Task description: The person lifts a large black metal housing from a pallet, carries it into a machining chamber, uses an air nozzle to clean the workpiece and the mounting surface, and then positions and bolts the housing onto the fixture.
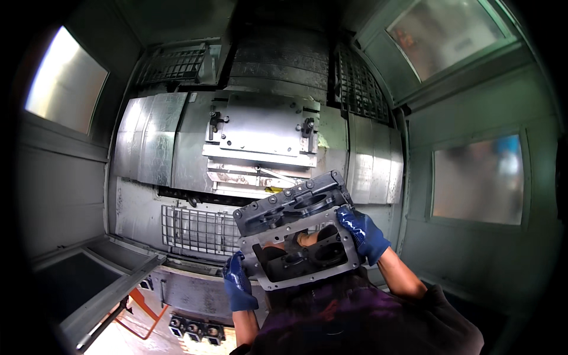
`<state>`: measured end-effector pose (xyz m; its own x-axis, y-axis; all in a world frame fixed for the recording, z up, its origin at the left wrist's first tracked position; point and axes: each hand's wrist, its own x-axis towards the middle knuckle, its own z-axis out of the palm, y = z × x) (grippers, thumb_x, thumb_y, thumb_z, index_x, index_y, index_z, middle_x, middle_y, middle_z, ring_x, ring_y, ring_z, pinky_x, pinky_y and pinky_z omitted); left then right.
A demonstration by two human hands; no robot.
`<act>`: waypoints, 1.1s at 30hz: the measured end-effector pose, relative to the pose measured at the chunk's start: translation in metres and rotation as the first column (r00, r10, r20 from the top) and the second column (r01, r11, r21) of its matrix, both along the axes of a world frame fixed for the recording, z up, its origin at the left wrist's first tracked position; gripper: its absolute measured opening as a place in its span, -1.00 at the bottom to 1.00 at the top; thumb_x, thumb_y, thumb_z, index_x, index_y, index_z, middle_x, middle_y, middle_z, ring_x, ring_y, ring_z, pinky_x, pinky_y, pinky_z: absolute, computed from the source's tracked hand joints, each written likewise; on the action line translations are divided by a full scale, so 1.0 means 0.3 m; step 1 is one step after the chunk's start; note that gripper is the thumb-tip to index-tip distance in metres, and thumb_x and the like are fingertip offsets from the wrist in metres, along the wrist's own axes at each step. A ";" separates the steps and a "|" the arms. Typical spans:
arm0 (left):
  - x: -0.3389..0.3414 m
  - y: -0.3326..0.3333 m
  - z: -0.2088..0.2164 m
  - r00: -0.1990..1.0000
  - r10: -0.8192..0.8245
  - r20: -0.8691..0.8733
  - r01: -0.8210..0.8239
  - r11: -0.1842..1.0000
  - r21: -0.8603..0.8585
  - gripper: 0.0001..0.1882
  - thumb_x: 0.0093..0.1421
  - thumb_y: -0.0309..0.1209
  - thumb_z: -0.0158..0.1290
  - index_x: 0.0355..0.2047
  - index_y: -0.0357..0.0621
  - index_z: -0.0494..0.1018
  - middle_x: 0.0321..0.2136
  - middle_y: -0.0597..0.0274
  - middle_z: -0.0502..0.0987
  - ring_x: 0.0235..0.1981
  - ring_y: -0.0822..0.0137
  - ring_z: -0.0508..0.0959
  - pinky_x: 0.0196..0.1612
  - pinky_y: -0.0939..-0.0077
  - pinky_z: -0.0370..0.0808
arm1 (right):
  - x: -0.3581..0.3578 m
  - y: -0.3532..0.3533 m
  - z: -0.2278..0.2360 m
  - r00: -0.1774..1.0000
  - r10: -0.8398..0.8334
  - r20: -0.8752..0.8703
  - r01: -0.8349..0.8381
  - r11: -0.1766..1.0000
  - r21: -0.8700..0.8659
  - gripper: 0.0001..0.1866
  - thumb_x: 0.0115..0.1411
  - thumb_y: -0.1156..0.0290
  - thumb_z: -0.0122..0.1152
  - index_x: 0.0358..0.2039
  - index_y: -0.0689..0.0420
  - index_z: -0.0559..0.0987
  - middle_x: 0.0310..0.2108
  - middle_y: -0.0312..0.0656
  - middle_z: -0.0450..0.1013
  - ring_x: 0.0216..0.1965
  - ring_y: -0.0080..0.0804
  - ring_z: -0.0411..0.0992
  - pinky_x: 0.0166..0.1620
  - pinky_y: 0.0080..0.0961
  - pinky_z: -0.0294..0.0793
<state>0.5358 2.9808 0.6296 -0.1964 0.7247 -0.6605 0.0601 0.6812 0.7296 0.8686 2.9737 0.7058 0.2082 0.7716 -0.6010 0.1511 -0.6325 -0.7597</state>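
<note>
Between my two hands I hold a dark cast-metal housing (296,226), tilted, its bright machined rim around a large opening facing me. Round holes and inner walls show inside it, and bolt holes line its upper edge. My left hand (238,281), in a blue coated glove, grips the lower left corner. At the right side, my right hand (362,234), gloved the same way, has its fingers closed on the rim. Beyond the housing lies a flat metal fixture plate (263,127) with a dark clamp (215,121) at its left and another clamp (307,127) at its right.
Machine walls with windows (479,180) enclose both sides. A wire grate (198,228) lies low in front, and sloped metal covers (148,139) flank the fixture. At the lower left, several similar castings (195,330) sit near an orange frame (142,307).
</note>
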 end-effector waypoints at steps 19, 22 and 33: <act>-0.018 0.285 -0.039 0.933 0.024 -0.359 -0.020 1.000 0.014 -0.67 0.26 -0.31 -0.17 -0.23 -0.28 0.50 -0.32 -0.03 0.55 -0.28 0.11 0.54 -0.22 0.29 0.42 | 0.077 0.500 -0.608 0.884 0.443 -0.150 -0.447 0.895 0.008 -0.69 0.24 0.48 -0.14 -0.04 0.23 0.44 -0.12 -0.01 0.46 -0.10 -0.25 0.43 -0.05 -0.45 0.38; 0.094 0.558 -0.016 0.882 -0.106 -0.460 0.171 0.980 0.102 -0.64 0.25 -0.29 -0.19 -0.34 -0.29 0.52 -0.45 0.13 0.56 -0.41 0.32 0.47 -0.27 0.44 0.39 | 0.150 0.590 -0.661 0.878 -0.079 -0.471 -0.035 0.973 -0.228 -0.70 0.21 0.45 -0.07 -0.07 0.28 0.42 -0.14 0.01 0.44 -0.12 -0.21 0.42 -0.07 -0.42 0.39; 0.376 1.409 -0.359 0.994 -0.053 -0.096 0.079 0.954 0.290 -0.67 0.20 -0.14 0.03 -0.43 -0.18 0.54 -0.55 0.37 0.50 -0.54 0.52 0.38 -0.43 0.54 0.32 | 0.208 1.023 -0.676 0.588 -0.620 -0.520 0.550 0.777 -0.305 -0.53 0.02 -0.20 0.20 -0.41 -0.03 0.49 -0.61 -0.27 0.40 -0.62 -0.38 0.38 -0.52 -0.45 0.42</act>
